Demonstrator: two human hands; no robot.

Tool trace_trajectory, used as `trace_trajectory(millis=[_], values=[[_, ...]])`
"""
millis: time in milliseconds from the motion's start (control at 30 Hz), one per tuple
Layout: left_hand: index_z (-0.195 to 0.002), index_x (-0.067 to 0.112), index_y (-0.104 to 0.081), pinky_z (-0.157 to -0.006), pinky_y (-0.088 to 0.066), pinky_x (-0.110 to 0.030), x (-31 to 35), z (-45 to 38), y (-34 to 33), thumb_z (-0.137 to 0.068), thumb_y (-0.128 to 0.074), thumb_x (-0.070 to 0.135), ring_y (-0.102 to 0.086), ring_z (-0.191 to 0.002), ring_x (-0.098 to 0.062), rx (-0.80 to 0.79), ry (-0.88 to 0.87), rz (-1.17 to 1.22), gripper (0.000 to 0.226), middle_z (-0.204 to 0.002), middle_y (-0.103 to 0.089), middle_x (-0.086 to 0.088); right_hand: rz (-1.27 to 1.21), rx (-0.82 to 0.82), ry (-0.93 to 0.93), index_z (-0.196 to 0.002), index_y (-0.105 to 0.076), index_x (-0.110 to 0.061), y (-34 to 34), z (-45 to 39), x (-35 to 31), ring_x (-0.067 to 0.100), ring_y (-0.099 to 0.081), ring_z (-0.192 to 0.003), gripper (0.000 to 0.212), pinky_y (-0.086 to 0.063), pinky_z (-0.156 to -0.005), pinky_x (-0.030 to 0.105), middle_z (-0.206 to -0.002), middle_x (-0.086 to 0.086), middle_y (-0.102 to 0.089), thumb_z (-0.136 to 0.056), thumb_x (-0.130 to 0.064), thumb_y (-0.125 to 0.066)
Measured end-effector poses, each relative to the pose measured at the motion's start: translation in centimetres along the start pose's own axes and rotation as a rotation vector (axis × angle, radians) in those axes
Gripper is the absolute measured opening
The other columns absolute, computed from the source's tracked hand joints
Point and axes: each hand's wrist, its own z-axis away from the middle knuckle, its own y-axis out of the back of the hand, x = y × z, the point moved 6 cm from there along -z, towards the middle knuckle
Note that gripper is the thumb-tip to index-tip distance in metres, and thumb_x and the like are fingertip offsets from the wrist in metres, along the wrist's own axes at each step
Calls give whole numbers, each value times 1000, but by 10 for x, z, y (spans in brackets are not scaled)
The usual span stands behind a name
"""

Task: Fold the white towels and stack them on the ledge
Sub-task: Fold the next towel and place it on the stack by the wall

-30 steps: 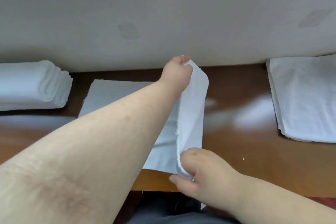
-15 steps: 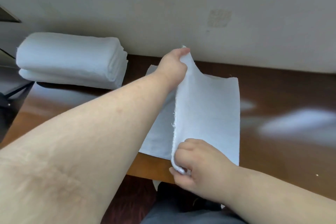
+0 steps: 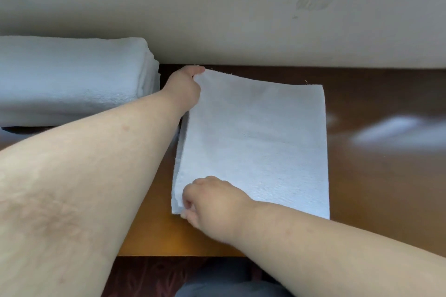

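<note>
Folding step here: flat white cloth towel (image 3: 253, 147) lies doubled on the brown wooden desk (image 3: 376, 188), left hand (image 3: 184, 88) and right hand (image 3: 210, 202) pinching its left corners. Next probably fold again, then stack on the folded white towel pile (image 3: 72, 79).

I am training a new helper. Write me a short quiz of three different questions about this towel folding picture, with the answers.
1. True or false: the left hand pinches the far left corner of the towel on the table.
2. Which corner does the right hand hold? A) near left B) near right C) far right
3. Fill in: the stack of folded towels lies to the ____ of the towel being folded.

Key: 1 true; 2 A; 3 left.
</note>
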Motion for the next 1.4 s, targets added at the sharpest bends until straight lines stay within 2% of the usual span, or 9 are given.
trace_trajectory(millis=[167,300,367,500,633,867,1000,1233,1400], values=[[-152,18,-28,-110,-37,-32,-6,-8,-6,-91,-51,0,-45,-129,-22,-81,56,-84,68,-148,-41,-4,-155,-101,-77,-133,-55,-30,1,-5,24,17,-48,-128,35,-42,-105,37,-140,-6,-52,-98,-34,-51],[-142,25,-44,-102,-38,-35,15,44,-16,-89,-54,14,-42,-126,-30,155,-110,-376,55,-142,-40,-9,-97,375,-169,-122,-64,-23,76,6,82,17,-54,-120,30,-42,-103,32,-127,-3,-63,-96,-26,-51],[-132,27,-50,-91,-44,-34,22,80,-46,-90,-54,23,-53,-111,-28,90,-171,-380,42,-129,-50,-6,0,532,-271,-125,-63,-20,115,13,125,21,-49,-126,32,-38,-107,31,-132,2,-59,-96,-18,-50],[-131,26,-45,-87,-49,-36,10,136,-116,-91,-51,33,-58,-104,-28,-232,-65,-442,41,-123,-50,-6,271,206,-443,-148,-41,-29,144,17,205,26,-17,-150,50,-18,-120,36,-164,4,-19,-99,-23,-46],[-137,24,-37,-69,-41,-35,4,170,-146,-95,-46,36,-46,-107,-25,-282,-1,-682,45,-122,-41,-6,337,7,-502,-156,-6,-44,134,36,245,18,7,-153,69,-10,-121,42,-166,-4,11,-99,-49,-46],[-143,17,-29,-94,-37,-40,42,170,-172,-98,-39,38,-37,-125,-32,-330,-42,-1002,51,-140,-32,-14,405,86,-742,-155,1,-44,110,106,267,29,-17,-147,78,-31,-107,50,-166,-2,-1,-90,-70,-34],[-153,20,-9,-117,-15,-51,59,166,-189,-90,-37,4,-1,-147,-36,-420,-106,-1108,71,-162,7,-13,481,61,-841,-157,-2,-28,79,161,257,34,-42,-128,89,-37,-99,47,-149,10,-30,-88,-76,-30],[-147,28,-20,-100,-36,-46,57,191,-208,-83,-45,7,-25,-136,-34,-270,-45,-1007,72,-160,-1,-12,464,220,-550,-139,-46,-26,47,193,229,26,-44,-120,65,-37,-92,41,-131,2,-47,-91,-69,-35],[-148,41,-12,-111,-23,-56,4,245,-227,-98,-38,40,0,-147,-26,-221,-124,-902,56,-161,0,1,357,-57,-336,-157,7,-31,26,206,259,18,16,-151,94,-3,-121,49,-165,-5,19,-86,-77,-34]])
